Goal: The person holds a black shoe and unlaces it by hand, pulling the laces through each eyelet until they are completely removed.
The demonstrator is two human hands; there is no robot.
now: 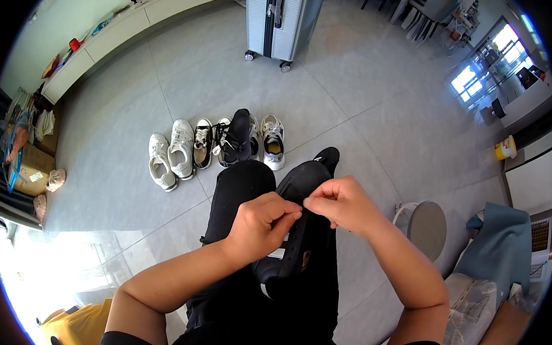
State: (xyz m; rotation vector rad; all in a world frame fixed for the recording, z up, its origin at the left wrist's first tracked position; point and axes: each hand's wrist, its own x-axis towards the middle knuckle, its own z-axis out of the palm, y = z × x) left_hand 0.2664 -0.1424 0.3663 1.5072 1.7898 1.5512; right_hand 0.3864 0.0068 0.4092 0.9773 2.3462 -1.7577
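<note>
A black shoe (307, 234) rests on my lap, its rounded toe pointing away from me, with a row of small eyelets and a pale label showing. Over it, my left hand (261, 225) is closed, thumb and forefinger pinched together. Close beside it, my right hand (343, 205) pinches from the other side, its fingertips almost meeting the left ones. Whatever lies between the fingertips is too thin and dark to make out. My knees, in black trousers, are under the shoe.
Several shoes stand in a row on the grey tiles: white sneakers (179, 147), black-and-white sneakers (203, 143) and a grey-white sneaker (273, 137). A silver suitcase (276, 21) stands ahead. At right are a round stool (426, 231) and blue-grey cloth (502, 249); at left, a cardboard box (36, 169).
</note>
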